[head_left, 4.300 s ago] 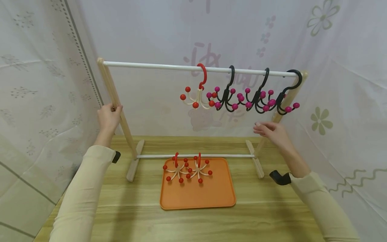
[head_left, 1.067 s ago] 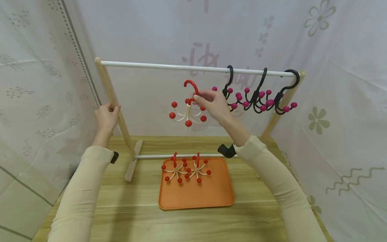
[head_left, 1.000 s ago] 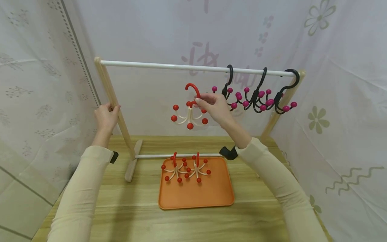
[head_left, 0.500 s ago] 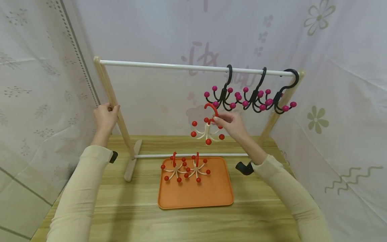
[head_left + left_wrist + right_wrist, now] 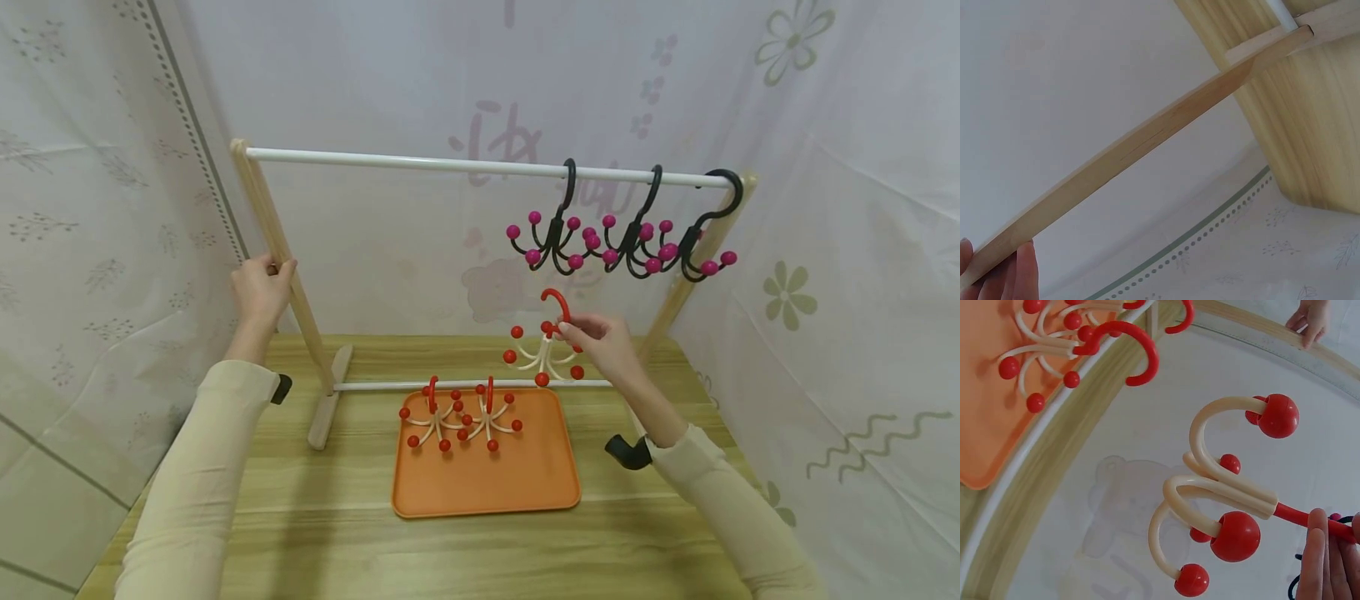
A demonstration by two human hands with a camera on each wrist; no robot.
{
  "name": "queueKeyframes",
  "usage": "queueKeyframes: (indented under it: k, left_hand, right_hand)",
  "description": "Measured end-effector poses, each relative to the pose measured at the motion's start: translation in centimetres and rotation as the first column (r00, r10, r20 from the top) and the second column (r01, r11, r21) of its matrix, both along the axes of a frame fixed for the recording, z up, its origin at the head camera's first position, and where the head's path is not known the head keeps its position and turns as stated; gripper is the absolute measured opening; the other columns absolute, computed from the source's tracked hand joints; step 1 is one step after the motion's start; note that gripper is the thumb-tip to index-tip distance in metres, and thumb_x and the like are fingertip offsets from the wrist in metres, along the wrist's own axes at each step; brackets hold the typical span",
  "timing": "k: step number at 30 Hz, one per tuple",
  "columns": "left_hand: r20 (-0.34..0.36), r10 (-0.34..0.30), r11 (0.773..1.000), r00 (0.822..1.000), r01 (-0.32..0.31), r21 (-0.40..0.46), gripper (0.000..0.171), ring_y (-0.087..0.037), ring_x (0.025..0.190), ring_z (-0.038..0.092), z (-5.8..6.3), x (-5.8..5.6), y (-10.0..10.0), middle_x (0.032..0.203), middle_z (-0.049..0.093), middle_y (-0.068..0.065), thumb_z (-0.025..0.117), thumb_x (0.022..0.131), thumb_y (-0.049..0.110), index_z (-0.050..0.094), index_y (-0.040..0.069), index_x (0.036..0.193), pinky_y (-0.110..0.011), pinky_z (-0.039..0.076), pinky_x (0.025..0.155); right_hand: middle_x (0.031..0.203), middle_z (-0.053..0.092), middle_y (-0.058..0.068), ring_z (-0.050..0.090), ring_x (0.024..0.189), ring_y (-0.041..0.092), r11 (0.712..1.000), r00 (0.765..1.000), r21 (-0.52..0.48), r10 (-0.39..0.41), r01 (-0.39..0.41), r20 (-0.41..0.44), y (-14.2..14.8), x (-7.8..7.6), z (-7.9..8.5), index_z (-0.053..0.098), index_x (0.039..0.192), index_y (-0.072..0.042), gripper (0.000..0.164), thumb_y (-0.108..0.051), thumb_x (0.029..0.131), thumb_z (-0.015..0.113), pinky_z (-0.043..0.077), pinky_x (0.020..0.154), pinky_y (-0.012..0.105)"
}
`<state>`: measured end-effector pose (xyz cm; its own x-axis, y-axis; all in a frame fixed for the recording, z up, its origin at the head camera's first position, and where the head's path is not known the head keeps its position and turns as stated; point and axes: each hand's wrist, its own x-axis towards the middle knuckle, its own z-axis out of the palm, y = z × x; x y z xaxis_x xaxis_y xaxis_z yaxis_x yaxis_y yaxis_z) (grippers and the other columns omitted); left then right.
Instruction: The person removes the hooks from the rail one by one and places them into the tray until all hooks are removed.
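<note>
My right hand (image 5: 611,350) pinches the red hook of a cream hanger (image 5: 545,354) with red ball tips. It hangs upright in the air below the white top rail, behind the tray's right back corner in the head view. The right wrist view shows its curved prongs (image 5: 1229,494) close up, fingers (image 5: 1315,550) on the red stem. My left hand (image 5: 262,287) grips the rack's left wooden post (image 5: 296,300), thumb and fingers on either side. On the orange tray (image 5: 517,492) stand two matching hangers, one at left (image 5: 437,421) and one beside it (image 5: 489,423), hooks up.
Three black hangers with magenta balls hang on the right part of the white rail (image 5: 375,160): one nearer the middle (image 5: 555,233), one between (image 5: 633,237), one at the right post (image 5: 692,242). A lower white bar (image 5: 382,387) runs behind the tray.
The cream hanger with red balls was on the rail; my right hand took it off and carried it down and to the right. My left hand stays on the post.
</note>
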<state>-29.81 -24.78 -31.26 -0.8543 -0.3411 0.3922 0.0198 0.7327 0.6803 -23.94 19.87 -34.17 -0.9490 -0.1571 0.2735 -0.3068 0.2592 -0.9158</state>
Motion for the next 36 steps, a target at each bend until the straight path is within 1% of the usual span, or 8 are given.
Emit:
queueKeyframes:
  k: [6,10,17,21,27,30,31,36]
  left_hand:
    - [-0.003,0.000,1.000,1.000,0.000,0.002,0.032,-0.011,0.046,0.038,0.0,0.0,0.0,0.065,0.055,-0.012,0.047,0.091,0.025,0.052,0.000,0.072,-0.023,0.030,0.038]
    - [0.002,0.001,1.000,1.000,-0.001,0.001,0.031,-0.012,0.047,0.039,0.0,0.1,-0.1,0.066,0.056,-0.013,0.047,0.092,0.025,0.052,0.000,0.072,-0.023,0.031,0.039]
    - [0.011,0.003,1.000,1.000,-0.003,-0.012,0.032,-0.015,0.051,0.041,-0.1,0.0,0.0,0.073,0.057,-0.017,0.046,0.092,0.025,0.054,0.000,0.075,-0.024,0.033,0.042]
    - [0.005,0.007,1.000,1.000,-0.007,-0.016,0.032,-0.015,0.050,0.040,-0.1,0.0,0.0,0.071,0.057,-0.016,0.047,0.092,0.026,0.053,0.000,0.074,-0.025,0.032,0.041]
    - [-0.009,0.001,1.000,1.000,-0.001,-0.001,0.031,-0.012,0.047,0.039,0.0,0.0,0.0,0.067,0.056,-0.014,0.048,0.091,0.024,0.054,-0.001,0.073,-0.023,0.031,0.040]
    - [-0.007,-0.002,1.000,1.000,0.002,0.003,0.031,-0.011,0.047,0.038,0.0,0.0,0.0,0.066,0.055,-0.013,0.048,0.091,0.024,0.053,-0.001,0.074,-0.022,0.030,0.039]
    - [-0.006,-0.002,1.000,1.000,0.002,0.005,0.031,-0.011,0.047,0.038,0.0,0.0,0.0,0.066,0.054,-0.013,0.048,0.091,0.024,0.054,-0.001,0.074,-0.022,0.030,0.039]
    - [-0.001,-0.005,1.000,1.000,0.005,0.006,0.031,-0.011,0.047,0.039,-0.1,0.0,-0.1,0.066,0.055,-0.013,0.048,0.091,0.024,0.054,-0.001,0.074,-0.022,0.031,0.040]
  right_hand:
    - [0.087,0.064,0.018,0.058,0.085,0.027,0.997,0.998,0.061,-0.057,0.056,0.002,0.4,0.9,-2.3,0.062,0.103,0.004,0.037,-0.027,0.083,0.063,0.045,0.066,0.028]
    - [0.087,0.065,0.014,0.059,0.085,0.024,0.992,0.996,0.090,-0.085,0.083,0.018,0.6,1.2,-4.5,0.063,0.103,0.003,0.036,-0.027,0.083,0.063,0.046,0.069,0.028]
    - [0.084,0.066,0.009,0.061,0.080,0.021,0.996,0.996,0.014,-0.084,0.085,-0.019,1.1,1.3,-9.2,0.064,0.101,-0.001,0.037,-0.032,0.080,0.065,0.046,0.071,0.037]
    - [0.083,0.066,0.010,0.060,0.076,0.020,0.990,0.990,0.016,-0.138,0.138,-0.030,0.8,1.5,-10.7,0.066,0.098,-0.002,0.033,-0.029,0.079,0.066,0.046,0.066,0.034]
    - [0.086,0.064,0.017,0.060,0.073,0.018,0.973,0.970,0.030,-0.230,0.229,0.077,0.0,2.1,-11.7,0.065,0.097,0.003,0.026,-0.016,0.081,0.066,0.047,0.066,0.040]
    - [0.082,0.065,0.015,0.061,0.069,0.016,0.968,0.967,-0.010,-0.251,0.251,0.041,-0.3,2.2,-12.7,0.065,0.094,0.004,0.022,-0.012,0.080,0.066,0.047,0.064,0.043]
    - [0.081,0.066,0.014,0.061,0.069,0.015,0.973,0.974,-0.048,-0.227,0.226,0.000,0.0,1.3,-14.5,0.066,0.094,0.003,0.021,-0.013,0.080,0.066,0.048,0.063,0.041]
    - [0.079,0.064,0.018,0.062,0.070,0.027,0.973,0.973,-0.087,-0.222,0.216,-0.068,-0.4,1.3,-16.3,0.065,0.090,0.006,0.016,-0.005,0.079,0.065,0.050,0.055,0.031]
